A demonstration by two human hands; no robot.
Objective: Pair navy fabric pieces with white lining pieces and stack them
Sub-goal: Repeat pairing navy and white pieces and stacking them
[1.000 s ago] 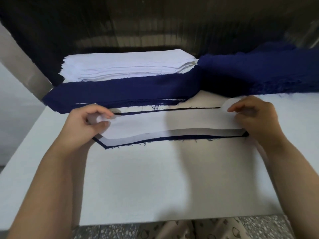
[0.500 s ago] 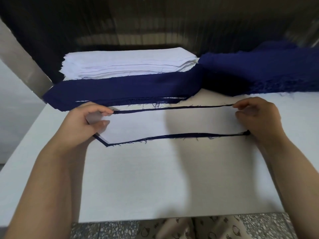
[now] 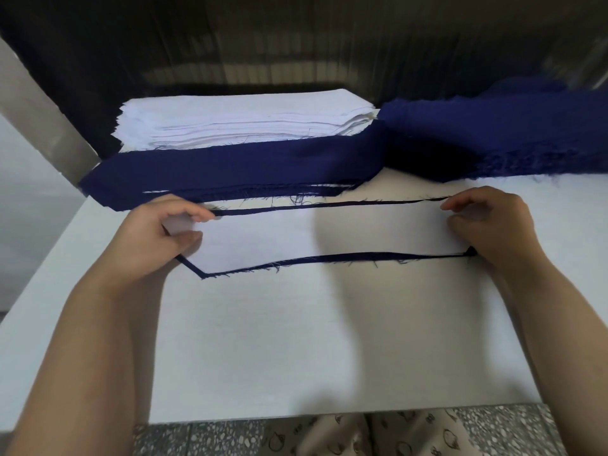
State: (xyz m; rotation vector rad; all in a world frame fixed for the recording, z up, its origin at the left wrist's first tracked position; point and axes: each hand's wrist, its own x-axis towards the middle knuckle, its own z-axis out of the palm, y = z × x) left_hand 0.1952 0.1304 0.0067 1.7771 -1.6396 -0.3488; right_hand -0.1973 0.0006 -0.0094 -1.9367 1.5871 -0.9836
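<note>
We hold the white lining piece [image 3: 329,233] flat over the navy fabric piece [image 3: 329,257] at mid-bench [image 3: 296,340], so the edges match and only a thin navy rim shows. Our left hand [image 3: 154,238] and right hand [image 3: 493,232] reach forward, palms down, fingers [image 3: 190,212] curled, pinching the pair's ends.

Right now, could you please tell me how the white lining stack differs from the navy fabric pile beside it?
The white lining stack is pale; the navy fabric pile is dark blue. The lining stack lies in flat, even layers; the navy pile is rumpled and frayed. The lining stack sits back left, the navy pile back right. Both rest on the table's far side.
</note>
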